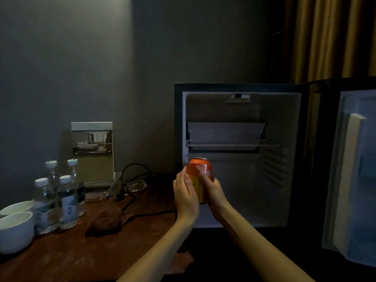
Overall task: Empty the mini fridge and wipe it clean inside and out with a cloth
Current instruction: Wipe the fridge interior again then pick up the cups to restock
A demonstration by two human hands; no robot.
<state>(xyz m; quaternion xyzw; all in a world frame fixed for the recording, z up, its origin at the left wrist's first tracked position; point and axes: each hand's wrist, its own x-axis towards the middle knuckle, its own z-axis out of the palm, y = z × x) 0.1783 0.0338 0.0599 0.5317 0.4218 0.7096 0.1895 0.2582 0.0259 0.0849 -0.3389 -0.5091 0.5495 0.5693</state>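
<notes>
Item: can (200, 174) — orange, upright, held in front of the fridge's (179, 127) lower compartment, below the shelf (225, 144).
Grip: your left hand (186, 198) and right hand (213, 192) both wrap round it, one on each side.
Door (356, 180): swung open at 3 o'clock.
Step in hand, as I read it: carrying the can out. Keep it upright and set it down at 9 o'clock near the bottles (67, 200). Keep it off the cloth (107, 222) lying at 8 o'clock — you will likely want that next.

Head-worn view faces forward, slightly down, near the mini fridge (223, 110), seemingly at its height.
</notes>
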